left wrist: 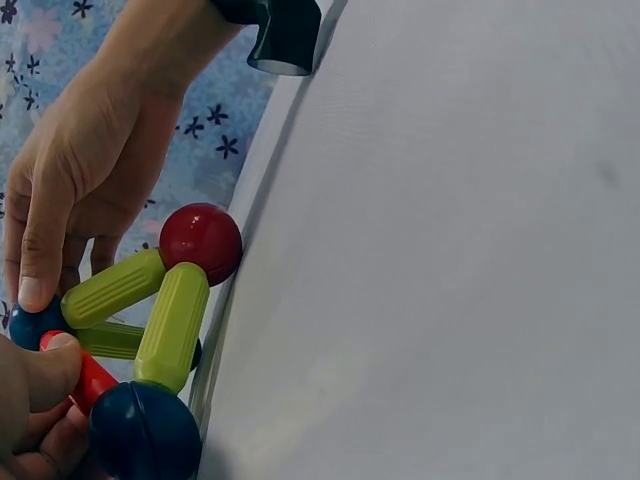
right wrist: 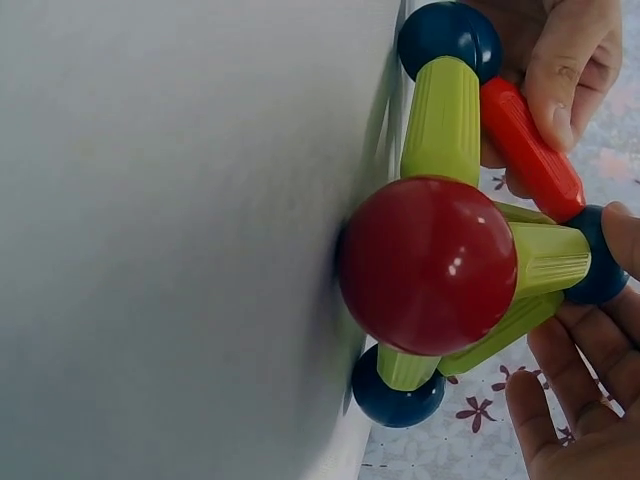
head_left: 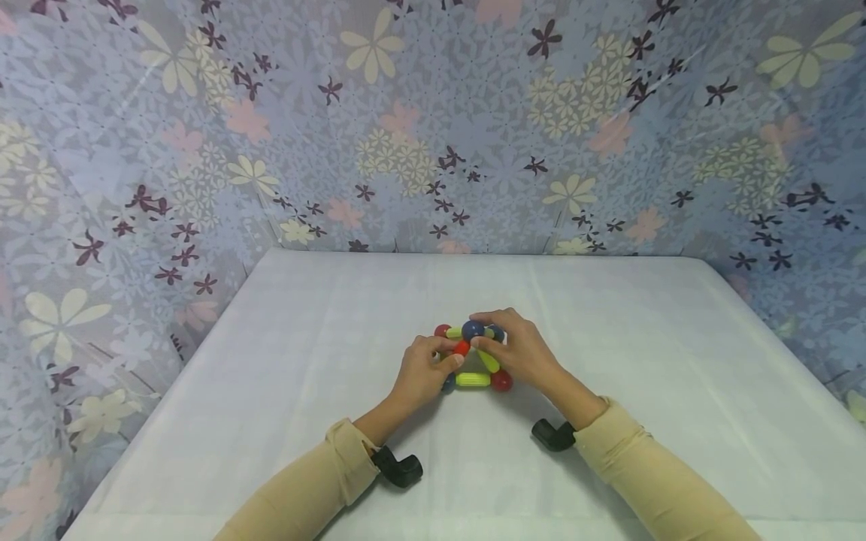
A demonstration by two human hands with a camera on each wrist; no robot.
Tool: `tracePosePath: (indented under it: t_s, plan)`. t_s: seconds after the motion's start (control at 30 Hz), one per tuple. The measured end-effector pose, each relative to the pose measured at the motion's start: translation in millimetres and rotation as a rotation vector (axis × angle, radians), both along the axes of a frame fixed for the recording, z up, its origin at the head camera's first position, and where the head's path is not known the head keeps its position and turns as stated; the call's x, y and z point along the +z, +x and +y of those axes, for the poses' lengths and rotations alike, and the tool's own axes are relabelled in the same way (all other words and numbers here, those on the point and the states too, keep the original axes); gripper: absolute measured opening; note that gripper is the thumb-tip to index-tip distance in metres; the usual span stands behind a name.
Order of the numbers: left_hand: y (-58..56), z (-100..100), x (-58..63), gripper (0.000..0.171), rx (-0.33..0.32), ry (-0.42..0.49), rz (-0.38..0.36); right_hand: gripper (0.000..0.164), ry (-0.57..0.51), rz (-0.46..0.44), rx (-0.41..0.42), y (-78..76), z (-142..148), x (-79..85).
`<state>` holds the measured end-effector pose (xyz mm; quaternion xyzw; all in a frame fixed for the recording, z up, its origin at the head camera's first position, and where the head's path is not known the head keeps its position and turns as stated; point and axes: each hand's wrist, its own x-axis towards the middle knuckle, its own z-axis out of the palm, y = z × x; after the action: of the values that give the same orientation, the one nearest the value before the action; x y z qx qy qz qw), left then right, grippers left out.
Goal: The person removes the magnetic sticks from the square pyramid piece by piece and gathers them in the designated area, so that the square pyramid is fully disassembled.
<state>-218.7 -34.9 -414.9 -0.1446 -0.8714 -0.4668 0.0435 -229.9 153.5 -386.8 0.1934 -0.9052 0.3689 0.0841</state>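
Note:
On the table stands a pyramid-like frame of ridged yellow-green rods (head_left: 472, 379) and balls. A red ball (head_left: 501, 381) and a blue ball (left wrist: 145, 432) form its near corners; another red ball (head_left: 443, 330) and a blue ball (head_left: 497, 333) lie at the back. My left hand (head_left: 418, 372) pinches a red rod (right wrist: 530, 147) between thumb and fingers. That rod runs from the near-left blue ball up to the top blue ball (head_left: 473, 330). With thumb and fingertips, my right hand (head_left: 521, 346) holds this top ball from the right side.
A white cloth covers the table (head_left: 338, 300). Floral fabric (head_left: 433, 135) hangs behind and beside it. Black curved mounts (head_left: 399, 467) stick out from both beige sleeves (head_left: 304, 481) close over the table.

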Motion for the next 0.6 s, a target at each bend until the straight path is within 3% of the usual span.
tracePosePath:
  t_s: [0.6]
  plan:
    - [11.7,-14.2,2.6,0.027,0.033,0.086,-0.002,0.044,-0.008,-0.024,-0.005,-5.1,3.9,-0.1]
